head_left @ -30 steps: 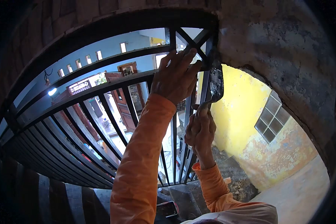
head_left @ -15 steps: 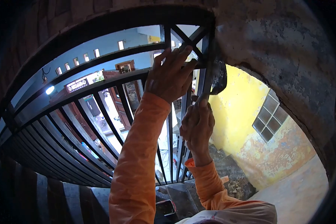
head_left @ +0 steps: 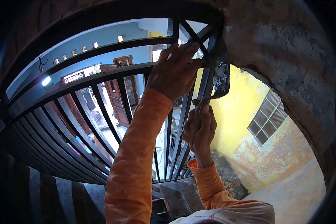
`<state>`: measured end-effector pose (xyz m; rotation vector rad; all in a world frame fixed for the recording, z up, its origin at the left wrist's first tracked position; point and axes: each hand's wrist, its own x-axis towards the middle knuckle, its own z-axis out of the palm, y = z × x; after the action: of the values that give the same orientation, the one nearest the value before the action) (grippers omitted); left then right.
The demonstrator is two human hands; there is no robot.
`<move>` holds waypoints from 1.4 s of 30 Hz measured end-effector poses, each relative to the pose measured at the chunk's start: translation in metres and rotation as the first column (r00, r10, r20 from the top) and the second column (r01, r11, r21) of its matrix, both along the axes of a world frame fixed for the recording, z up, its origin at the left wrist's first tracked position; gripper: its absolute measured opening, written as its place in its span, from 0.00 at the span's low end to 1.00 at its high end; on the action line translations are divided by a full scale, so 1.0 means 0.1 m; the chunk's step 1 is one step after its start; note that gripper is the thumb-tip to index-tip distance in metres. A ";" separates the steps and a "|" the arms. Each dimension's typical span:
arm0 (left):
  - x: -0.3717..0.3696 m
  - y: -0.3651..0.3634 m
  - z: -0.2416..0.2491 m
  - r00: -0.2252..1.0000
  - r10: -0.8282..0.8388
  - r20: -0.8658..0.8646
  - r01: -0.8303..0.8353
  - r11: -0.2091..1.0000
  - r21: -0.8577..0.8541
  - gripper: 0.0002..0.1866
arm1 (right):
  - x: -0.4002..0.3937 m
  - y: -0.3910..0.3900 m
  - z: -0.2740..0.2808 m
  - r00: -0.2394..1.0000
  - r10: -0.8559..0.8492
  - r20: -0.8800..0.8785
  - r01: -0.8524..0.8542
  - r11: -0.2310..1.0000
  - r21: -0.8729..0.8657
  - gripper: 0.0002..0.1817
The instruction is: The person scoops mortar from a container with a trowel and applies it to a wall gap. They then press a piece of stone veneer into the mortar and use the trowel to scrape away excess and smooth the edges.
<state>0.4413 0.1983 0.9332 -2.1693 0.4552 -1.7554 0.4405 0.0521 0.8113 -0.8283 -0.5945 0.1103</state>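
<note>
My left hand [head_left: 175, 71] rests on the upper rail of a dark metal railing [head_left: 100, 76], its fingers bent over the bar near the crossed corner piece. Lower and to the right, my right hand [head_left: 199, 127] is closed around the handle of a trowel [head_left: 221, 78]. The trowel's dark, smeared blade points up beside the railing's end post, close to the edge of the rough wall [head_left: 265, 44]. Whether the blade touches the post or wall is hard to tell.
A yellow wall [head_left: 240, 100] with a paned window [head_left: 268, 117] lies beyond the opening at the right. Through the bars show a blue wall, a wooden door [head_left: 115, 95] and a lit lamp [head_left: 46, 80]. Dark steps lie below.
The view has shifted slightly. The trowel blade is turned so that more of its face shows, and my right hand has moved a little down. My left hand stays on the rail.
</note>
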 end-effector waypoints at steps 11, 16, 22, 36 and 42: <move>0.01 0.02 0.00 1.000 0.005 -0.009 -0.005 1.000 -0.002 0.10 | 0.10 -0.08 -0.08 0.992 0.130 0.000 -0.129 0.989 0.077 0.26; 0.01 0.01 -0.01 1.000 0.010 -0.005 -0.010 1.000 -0.002 0.11 | 0.13 -0.11 0.06 0.996 0.053 -0.072 -0.051 0.998 0.033 0.23; -0.02 0.01 -0.02 0.999 0.024 -0.024 -0.024 1.000 -0.001 0.12 | 0.29 -0.52 -0.36 0.945 -0.106 0.310 0.151 0.981 -0.125 0.28; -0.02 0.04 0.01 0.996 -0.089 0.032 0.089 0.996 0.004 0.17 | 1.71 -1.58 0.36 0.489 -0.147 0.860 0.797 0.476 -0.372 0.16; -0.02 0.02 0.01 0.997 -0.052 0.065 0.050 0.998 0.042 0.16 | 1.81 -1.68 0.52 0.481 -0.175 0.859 0.794 0.503 -0.342 0.15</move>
<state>0.4389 0.2004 0.9344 -2.0831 0.5290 -1.8228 0.6219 -0.1154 0.8637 -1.8855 -1.0594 -0.7087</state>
